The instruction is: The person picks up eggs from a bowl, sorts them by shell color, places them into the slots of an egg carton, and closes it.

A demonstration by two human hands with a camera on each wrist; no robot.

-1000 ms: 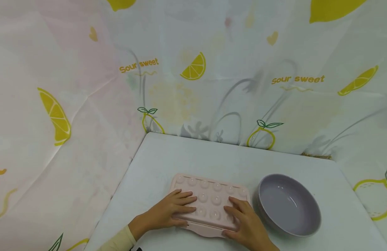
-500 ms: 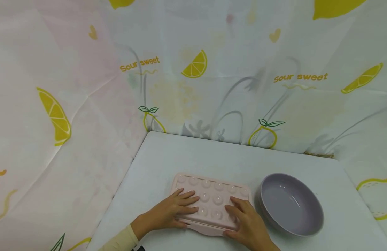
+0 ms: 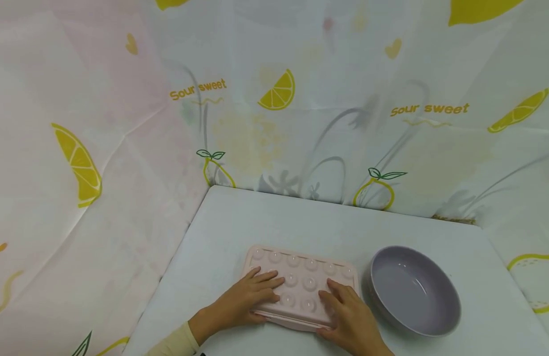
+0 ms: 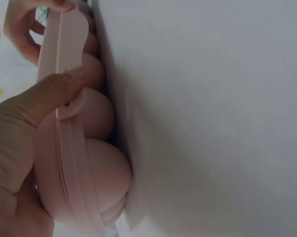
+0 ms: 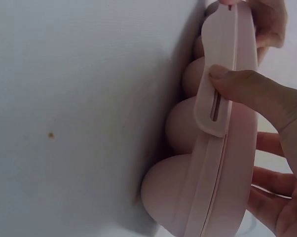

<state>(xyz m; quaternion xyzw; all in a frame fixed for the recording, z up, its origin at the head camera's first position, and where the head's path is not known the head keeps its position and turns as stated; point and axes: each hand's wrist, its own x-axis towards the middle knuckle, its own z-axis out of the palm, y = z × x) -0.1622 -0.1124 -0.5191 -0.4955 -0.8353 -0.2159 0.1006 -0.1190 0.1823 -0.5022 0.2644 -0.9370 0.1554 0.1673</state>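
A pink plastic egg box (image 3: 296, 291) with a domed lid lies closed on the white table, near its front. My left hand (image 3: 245, 300) spreads its fingers over the lid's left part, its thumb bent over the front edge onto one end of the latch flap (image 4: 72, 37). On the right, my right hand (image 3: 352, 319) holds the box with bent fingers on the lid. Its thumb (image 5: 247, 89) presses the latch flap by a slot. Rounded cups (image 5: 180, 126) under the box show in both wrist views. Whether eggs are inside is hidden.
A mauve bowl (image 3: 414, 291) stands close to the right of the egg box, beside my right hand. Behind the white table (image 3: 274, 217) and along its left side hangs a lemon-printed cloth (image 3: 238, 123).
The latch flap along the box's front has swung downward under my thumbs and shows less from above. Both hands keep nearly the same places, and the bowl has stayed put.
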